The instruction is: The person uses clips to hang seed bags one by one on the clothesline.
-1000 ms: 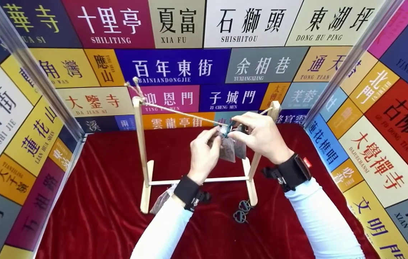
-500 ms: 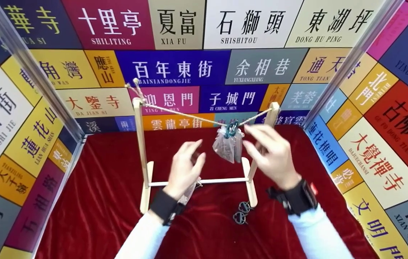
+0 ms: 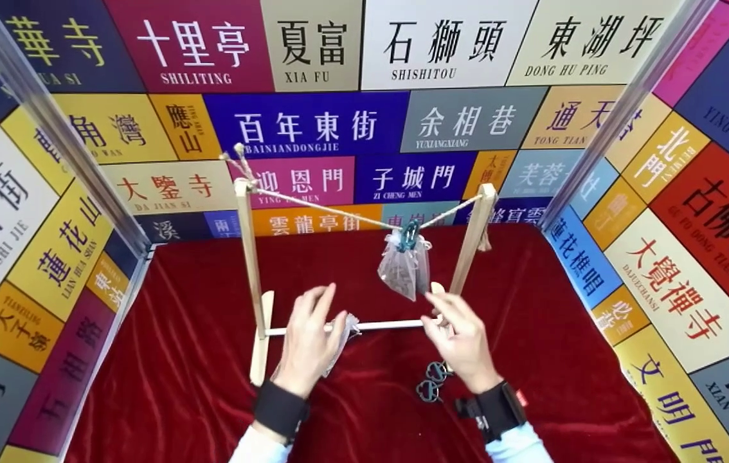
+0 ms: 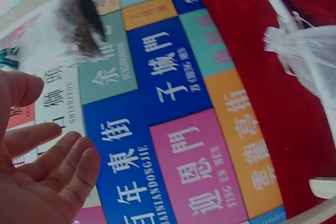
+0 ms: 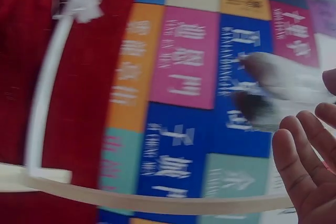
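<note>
Wooden frame (image 3: 249,257): sheer pouches (image 3: 405,273) hang from its cord (image 3: 326,208); left hand (image 3: 310,341), fingers relaxed, holding nothing, before its crossbar (image 3: 396,325); right hand (image 3: 462,341), likewise relaxed and unladen, before its right post (image 3: 472,247).

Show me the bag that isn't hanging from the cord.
The bag at the lower bar, partly hidden behind the left hand in the head view. The other bags hang together from the cord, just below the teal clips.

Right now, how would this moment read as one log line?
left hand: empty | right hand: empty | bags: hanging from rope | low bag: by crossbar
</note>
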Motion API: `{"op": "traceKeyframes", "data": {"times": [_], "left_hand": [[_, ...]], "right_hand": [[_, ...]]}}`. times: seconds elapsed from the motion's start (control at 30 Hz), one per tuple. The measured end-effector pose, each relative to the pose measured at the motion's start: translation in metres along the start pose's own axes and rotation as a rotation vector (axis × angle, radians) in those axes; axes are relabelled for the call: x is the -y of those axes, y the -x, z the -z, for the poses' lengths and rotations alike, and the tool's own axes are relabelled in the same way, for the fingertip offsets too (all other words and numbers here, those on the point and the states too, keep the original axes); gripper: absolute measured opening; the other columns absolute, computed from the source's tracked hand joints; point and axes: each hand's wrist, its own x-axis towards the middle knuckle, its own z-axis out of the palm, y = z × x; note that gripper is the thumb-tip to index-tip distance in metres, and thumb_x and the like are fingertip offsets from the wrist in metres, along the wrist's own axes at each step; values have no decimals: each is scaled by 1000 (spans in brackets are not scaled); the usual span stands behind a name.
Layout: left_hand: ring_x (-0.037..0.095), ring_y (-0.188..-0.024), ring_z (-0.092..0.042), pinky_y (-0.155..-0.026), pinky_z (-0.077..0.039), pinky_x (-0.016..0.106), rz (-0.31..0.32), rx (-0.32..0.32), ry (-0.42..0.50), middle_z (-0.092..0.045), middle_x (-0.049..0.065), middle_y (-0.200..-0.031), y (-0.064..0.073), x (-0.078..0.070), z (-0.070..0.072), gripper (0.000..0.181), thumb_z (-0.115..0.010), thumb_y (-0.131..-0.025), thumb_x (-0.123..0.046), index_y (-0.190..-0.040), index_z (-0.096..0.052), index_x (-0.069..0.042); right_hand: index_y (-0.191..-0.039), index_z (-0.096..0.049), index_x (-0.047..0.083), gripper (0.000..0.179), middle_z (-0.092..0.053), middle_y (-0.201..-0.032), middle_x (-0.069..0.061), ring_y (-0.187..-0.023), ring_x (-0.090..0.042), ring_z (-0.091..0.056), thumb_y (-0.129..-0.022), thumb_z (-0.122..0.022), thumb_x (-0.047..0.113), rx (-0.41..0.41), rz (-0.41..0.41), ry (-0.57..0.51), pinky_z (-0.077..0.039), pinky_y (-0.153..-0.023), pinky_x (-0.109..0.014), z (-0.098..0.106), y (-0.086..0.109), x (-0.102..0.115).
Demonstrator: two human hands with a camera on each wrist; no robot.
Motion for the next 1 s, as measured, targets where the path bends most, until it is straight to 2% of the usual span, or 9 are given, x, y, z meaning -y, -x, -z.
{"op": "traceKeyframes", "data": {"times": [0.13,0.27,0.43,0.57,0.77,0.9,1.0], "left_hand": [[28,-108,-56,-90,-48,39,23,11,-59,-61,14,-122,18,1,-11,50,-70,-86,-21,-131,-59,-3],[29,-108,-57,-88,-49,43,33,17,-97,-61,15,-122,38,0,-24,50,-72,-83,-20,-129,-61,-2],[31,-108,-56,-89,-47,46,66,38,-113,-61,15,-121,62,-1,-40,54,-75,-79,-18,-130,-61,-5],[31,-107,-56,-90,-47,45,87,58,-114,-61,15,-121,78,-3,-51,53,-73,-82,-20,-131,-60,-4],[32,-105,-58,-88,-49,44,71,66,-101,-62,16,-118,98,-8,-67,50,-72,-82,-20,-126,-62,1],[28,-104,-57,-88,-49,42,76,110,-98,-62,14,-116,108,-15,-77,49,-73,-82,-21,-125,-63,1],[27,-104,-57,-87,-49,41,85,161,-84,-62,13,-116,114,-22,-83,48,-73,-82,-21,-124,-63,1]], "right_hand": [[-117,-67,-4,44,-65,-110,-19,-77,-17,-59,-74,-78,-6,48,-70,37,-46,-65,-12,-4,27,-12],[-120,-67,0,44,-64,-112,-17,-81,-14,-59,-78,-76,-2,84,-128,50,-45,-64,-12,-6,46,-21],[-119,-67,-2,42,-63,-115,-17,-84,-13,-59,-78,-76,-1,114,-157,65,-46,-62,-13,-9,64,-29],[-114,-67,-8,38,-63,-113,-19,-80,-14,-59,-77,-76,-2,108,-173,79,-45,-61,-14,-10,76,-35],[-110,-68,-8,35,-63,-110,-22,-77,-16,-61,-77,-76,0,132,-218,129,-47,-60,-21,-11,95,-45],[-112,-70,-2,37,-65,-111,-19,-77,-19,-64,-75,-76,-1,156,-286,176,-50,-62,-24,-9,108,-51],[-112,-71,0,40,-65,-112,-17,-78,-27,-65,-73,-75,-5,173,-355,201,-49,-63,-25,-7,118,-56]]}}
